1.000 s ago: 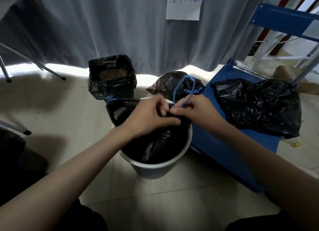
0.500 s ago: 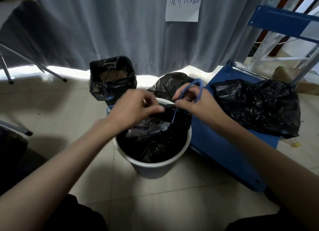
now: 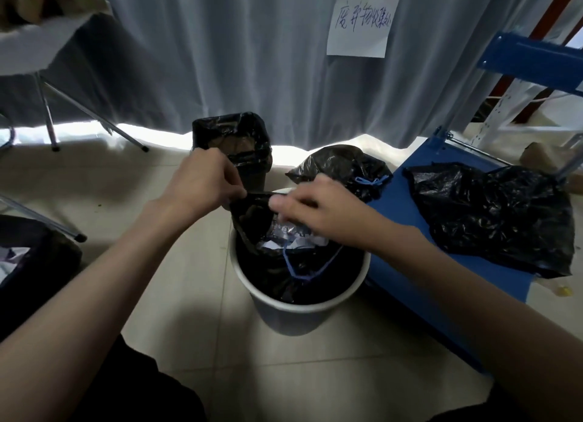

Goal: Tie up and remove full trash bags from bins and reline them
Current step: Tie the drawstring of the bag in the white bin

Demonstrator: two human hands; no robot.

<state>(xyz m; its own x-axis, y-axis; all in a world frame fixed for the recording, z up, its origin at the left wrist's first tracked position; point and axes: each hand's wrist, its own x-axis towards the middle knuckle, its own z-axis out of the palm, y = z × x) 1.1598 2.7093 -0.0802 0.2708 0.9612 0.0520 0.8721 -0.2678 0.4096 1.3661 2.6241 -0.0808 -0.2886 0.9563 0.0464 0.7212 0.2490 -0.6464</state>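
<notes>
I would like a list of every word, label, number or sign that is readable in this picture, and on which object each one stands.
White paper sheet on the grey curtain: one line of handwritten blue Chinese characters, apparently "废弃物收集处"; the last characters are uncertain.
Black trash bags, round white bin, blue metal shelf: no text visible.

White bin, black bag inside, blue drawstring, white crumpled paper showing. Second bin black, black liner. Tied bag black, blue string. Blue platform, black bag on top. Grey curtain, white note with blue handwriting. Beige floor tiles.
</notes>
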